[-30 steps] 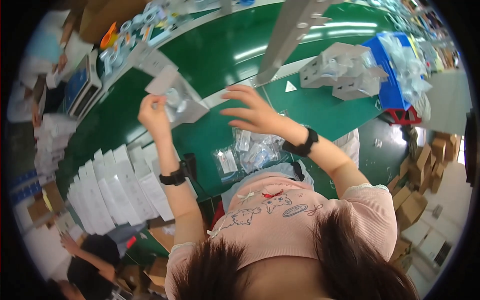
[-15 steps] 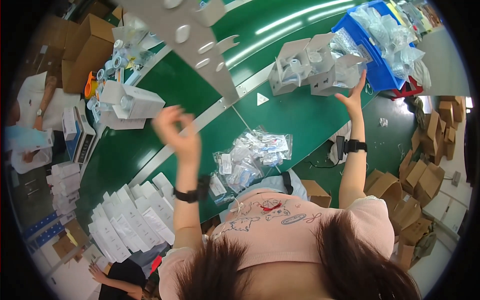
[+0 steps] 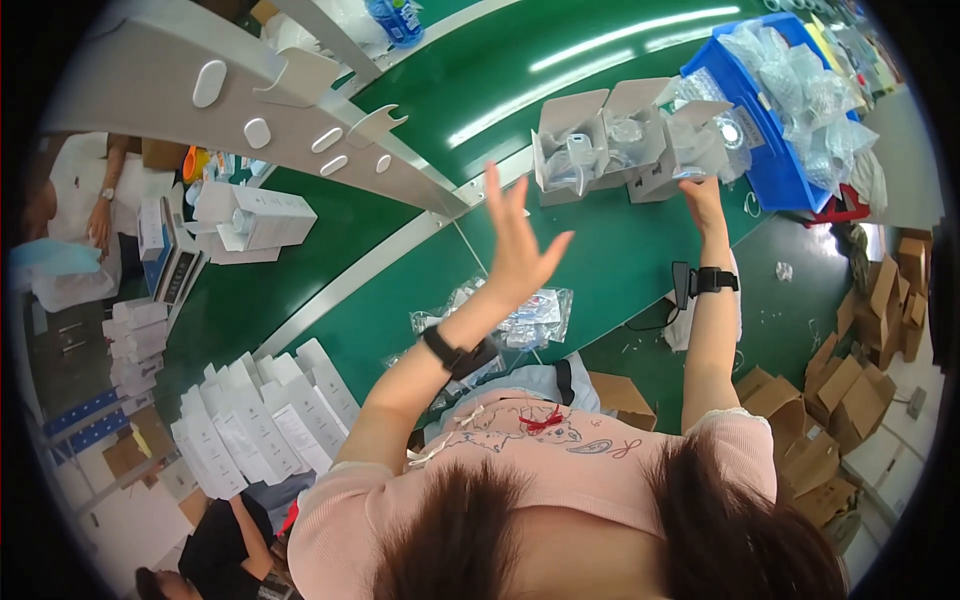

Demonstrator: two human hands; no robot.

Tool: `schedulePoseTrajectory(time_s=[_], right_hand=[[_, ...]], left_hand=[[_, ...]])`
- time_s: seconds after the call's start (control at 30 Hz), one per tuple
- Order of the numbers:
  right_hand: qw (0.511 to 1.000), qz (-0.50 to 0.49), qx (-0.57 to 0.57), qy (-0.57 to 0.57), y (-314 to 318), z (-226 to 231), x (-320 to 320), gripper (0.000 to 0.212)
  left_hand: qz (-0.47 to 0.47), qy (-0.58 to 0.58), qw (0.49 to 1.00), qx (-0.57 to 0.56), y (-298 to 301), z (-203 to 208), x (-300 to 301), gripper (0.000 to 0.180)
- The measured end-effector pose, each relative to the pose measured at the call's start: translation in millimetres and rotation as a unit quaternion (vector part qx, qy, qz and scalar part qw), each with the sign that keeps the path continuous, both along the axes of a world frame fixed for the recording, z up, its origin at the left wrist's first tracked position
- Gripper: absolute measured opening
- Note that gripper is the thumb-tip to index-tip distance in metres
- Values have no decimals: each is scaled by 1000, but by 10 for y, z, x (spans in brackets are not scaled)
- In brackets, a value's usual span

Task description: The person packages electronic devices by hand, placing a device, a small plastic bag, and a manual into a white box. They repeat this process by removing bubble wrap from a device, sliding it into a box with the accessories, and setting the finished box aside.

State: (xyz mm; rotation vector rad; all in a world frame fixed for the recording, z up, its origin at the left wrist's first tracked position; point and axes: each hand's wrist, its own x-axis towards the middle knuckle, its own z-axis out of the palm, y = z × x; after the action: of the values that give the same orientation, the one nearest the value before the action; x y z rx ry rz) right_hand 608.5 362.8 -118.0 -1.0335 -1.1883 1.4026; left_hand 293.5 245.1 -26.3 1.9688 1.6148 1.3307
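My left hand [image 3: 520, 245] is raised over the green table, its fingers spread and nothing in them. Ahead of it stands a row of open white boxes, with a left box [image 3: 570, 165] and a middle box [image 3: 632, 140] holding clear-wrapped parts. At the lower front corner of the right box [image 3: 655, 182] is my right hand [image 3: 704, 200], bent against the cardboard; its fingertips are mostly hidden. A round, clear-wrapped white part [image 3: 735, 135] shows between that box and the blue bin [image 3: 770, 165].
Bubble-wrapped items [image 3: 800, 90] fill the bin. Several bagged parts [image 3: 540, 318] lie near my body. A grey metal frame [image 3: 290, 120] crosses the far left. White cartons [image 3: 260, 425] stand at lower left, brown cartons [image 3: 800, 400] on the right-hand floor. Two other people are on the left.
My left hand has swung right, away from the white carton at the left, toward the row of boxes. The right hand's stretched fingers have drawn in at the box corner. The view has shifted.
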Motion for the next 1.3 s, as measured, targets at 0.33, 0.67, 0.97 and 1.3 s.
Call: schedulePoseTrajectory(time_s=[0.33, 0.67, 0.97, 1.3], right_hand=[[998, -11, -28, 57, -316, 261, -539, 72], [986, 161, 42, -1, -2137, 1117, -2436, 100], [989, 114, -61, 68, -1324, 824, -4335, 64], [991, 100, 71, 46, 44, 119, -4931, 67]], left_hand=[[-25, -278, 949, -145, 194, 16, -69, 77], [87, -277, 939, -181, -2100, 964, -1718, 81], [99, -332, 933, -98, -1176, 995, -3389, 75], [137, -318, 929, -128, -53, -269, -3891, 82]])
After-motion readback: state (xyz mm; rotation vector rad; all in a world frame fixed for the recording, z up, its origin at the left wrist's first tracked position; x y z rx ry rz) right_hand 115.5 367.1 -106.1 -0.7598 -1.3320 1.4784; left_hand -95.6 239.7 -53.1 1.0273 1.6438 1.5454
